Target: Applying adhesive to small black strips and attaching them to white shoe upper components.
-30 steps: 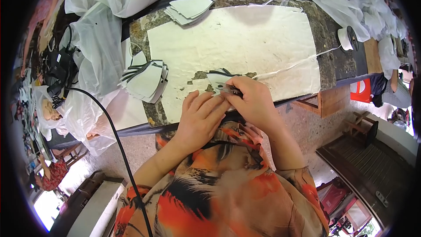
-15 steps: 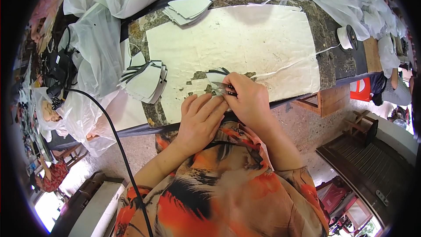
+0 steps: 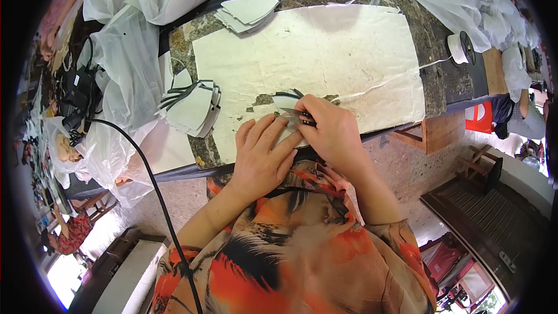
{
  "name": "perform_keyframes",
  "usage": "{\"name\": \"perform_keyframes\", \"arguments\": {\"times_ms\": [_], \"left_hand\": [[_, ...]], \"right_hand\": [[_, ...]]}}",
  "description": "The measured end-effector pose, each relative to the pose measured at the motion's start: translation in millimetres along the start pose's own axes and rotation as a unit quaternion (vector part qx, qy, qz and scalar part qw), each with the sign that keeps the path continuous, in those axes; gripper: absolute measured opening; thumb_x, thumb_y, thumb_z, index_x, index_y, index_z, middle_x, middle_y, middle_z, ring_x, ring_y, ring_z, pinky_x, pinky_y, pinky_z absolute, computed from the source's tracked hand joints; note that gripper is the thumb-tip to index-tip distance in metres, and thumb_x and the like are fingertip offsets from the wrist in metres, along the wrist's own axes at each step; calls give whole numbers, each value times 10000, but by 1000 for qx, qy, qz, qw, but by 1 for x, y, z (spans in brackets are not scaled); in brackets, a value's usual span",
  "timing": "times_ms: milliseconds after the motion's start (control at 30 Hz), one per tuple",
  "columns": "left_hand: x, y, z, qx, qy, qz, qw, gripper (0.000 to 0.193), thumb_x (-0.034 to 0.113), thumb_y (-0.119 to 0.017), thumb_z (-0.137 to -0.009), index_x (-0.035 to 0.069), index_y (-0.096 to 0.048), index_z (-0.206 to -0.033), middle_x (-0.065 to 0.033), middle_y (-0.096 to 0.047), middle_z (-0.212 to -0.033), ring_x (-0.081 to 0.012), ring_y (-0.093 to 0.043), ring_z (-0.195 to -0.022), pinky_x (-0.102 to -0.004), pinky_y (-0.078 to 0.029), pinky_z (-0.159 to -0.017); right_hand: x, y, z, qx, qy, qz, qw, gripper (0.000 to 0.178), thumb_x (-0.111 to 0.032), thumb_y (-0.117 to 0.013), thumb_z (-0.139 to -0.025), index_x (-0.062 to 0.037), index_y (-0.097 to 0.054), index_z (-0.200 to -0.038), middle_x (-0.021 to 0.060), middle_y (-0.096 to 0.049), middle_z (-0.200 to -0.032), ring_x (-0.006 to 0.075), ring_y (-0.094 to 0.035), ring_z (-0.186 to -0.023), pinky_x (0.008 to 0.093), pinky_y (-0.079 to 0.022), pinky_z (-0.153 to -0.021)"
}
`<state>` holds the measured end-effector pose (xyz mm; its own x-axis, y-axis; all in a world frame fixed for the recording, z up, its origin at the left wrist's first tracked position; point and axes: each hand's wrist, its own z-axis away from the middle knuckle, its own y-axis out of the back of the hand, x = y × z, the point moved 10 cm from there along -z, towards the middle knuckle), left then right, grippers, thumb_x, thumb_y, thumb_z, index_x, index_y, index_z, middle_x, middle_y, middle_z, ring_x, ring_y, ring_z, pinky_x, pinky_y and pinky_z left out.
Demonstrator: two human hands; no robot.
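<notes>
My right hand (image 3: 330, 128) is closed round a pair of small scissors (image 3: 293, 113) with black handles, their blades pointing left. Just under the blades lies a pale fabric piece with dark edging (image 3: 283, 99), partly covered by my hands. My left hand (image 3: 260, 154) rests flat beside it, fingers stretched out and spread, the fingertips pressing on the near part of the piece. A worn white sheet (image 3: 325, 40) lies beneath both hands on the table.
A fanned stack of pale pieces with dark straps (image 3: 195, 107) sits at the left. Another stack (image 3: 249, 11) lies at the back. A spool of white tape (image 3: 459, 48) stands at the right, its tape running across the sheet. Plastic sheeting (image 3: 131, 52) and a black cable (image 3: 152, 177) are on the left.
My left hand has shifted slightly left and its fingers have spread, showing more of the pale piece. My right hand with the scissors has barely moved.
</notes>
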<state>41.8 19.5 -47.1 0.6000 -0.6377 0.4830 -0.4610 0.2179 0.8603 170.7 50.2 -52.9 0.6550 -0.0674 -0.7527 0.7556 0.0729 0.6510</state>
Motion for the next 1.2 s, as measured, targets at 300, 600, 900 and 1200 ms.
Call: {"name": "perform_keyframes", "arguments": {"times_ms": [300, 600, 900, 1200], "left_hand": [[2, -1, 0, -3, 7, -16, 1000, 413, 217, -734, -861, 161, -690, -1269, -115, -577, -1446, -331, -498, -1339, -506, -307, -1155], [2, 0, -5, -4, 37, -17, 999, 534, 260, -679, -901, 100, -603, -1405, -99, -587, -1409, -302, -493, -1314, -495, -294, -1150], [10, 7, -15, 20, 41, -32, 998, 475, 298, -718, -907, 74, -649, -1321, -89, -616, -1291, -295, -517, -1243, -489, -335, -1096], [18, 5, -31, 41, -6, -41, 998, 391, 153, -720, -855, 66, -668, -1233, -75, -623, -1147, -284, -561, -1103, -437, -392, -1026]], "right_hand": [[15, 20, 1, 10, -32, -30, 999, 184, -134, -699, -893, -19, -628, -1017, 177, -671, -874, 343, -659, -773, 372, -522, -706], [22, 16, 3, -6, -56, -50, 997, 180, -160, -675, -888, -53, -609, -1017, 144, -692, -922, 375, -672, -852, 444, -523, -723], [24, 20, 4, 21, -48, -61, 997, 168, -113, -686, -879, -17, -628, -1005, 175, -663, -844, 319, -645, -737, 361, -516, -694], [38, 33, 5, 18, -68, -63, 996, 178, -137, -715, -893, -9, -644, -993, 165, -674, -826, 280, -630, -706, 345, -504, -673]]}}
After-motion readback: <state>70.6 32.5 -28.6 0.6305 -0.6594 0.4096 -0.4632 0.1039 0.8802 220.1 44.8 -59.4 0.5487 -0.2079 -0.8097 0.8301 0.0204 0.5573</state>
